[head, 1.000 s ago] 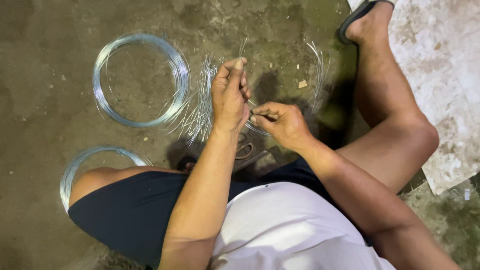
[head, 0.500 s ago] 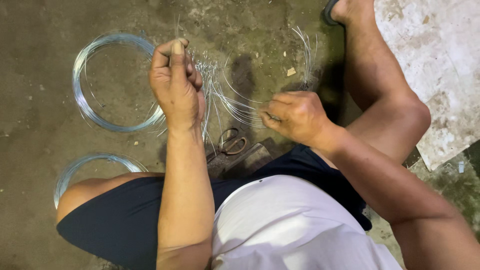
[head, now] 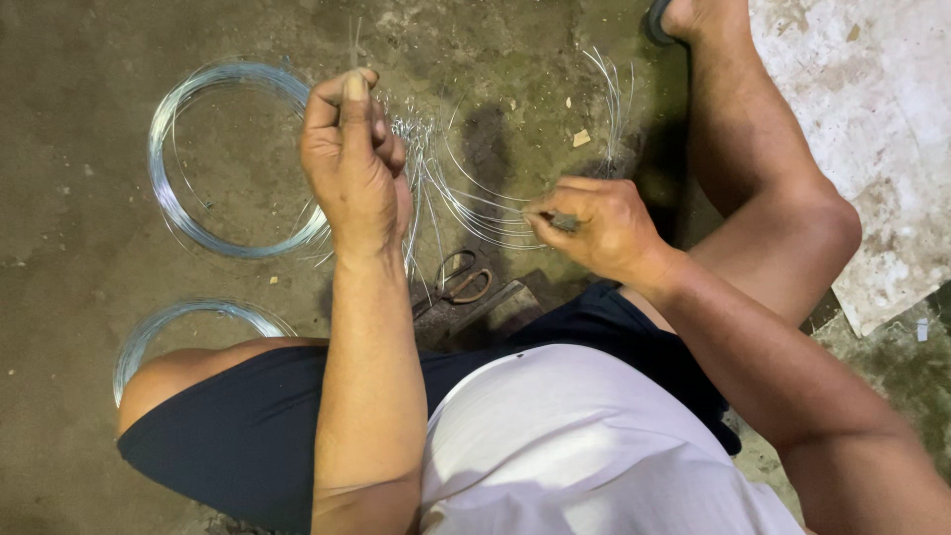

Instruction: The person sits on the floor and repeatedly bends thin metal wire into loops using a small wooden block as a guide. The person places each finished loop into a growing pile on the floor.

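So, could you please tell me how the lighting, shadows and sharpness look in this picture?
Head view: even, dim light on the floor; a dark shadow lies beside the right leg; the wire coil glints; the left hand and right hand are sharp; the thin wires between them are faint; the scissors sit in shade.

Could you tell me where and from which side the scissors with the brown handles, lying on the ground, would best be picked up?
Probably by the two loop handles of the brown-handled scissors. They lie flat on the ground, loops toward the thin silvery wire strands, blades toward the person's lap. Come from above, between the left hand and right hand, clear of the wires.
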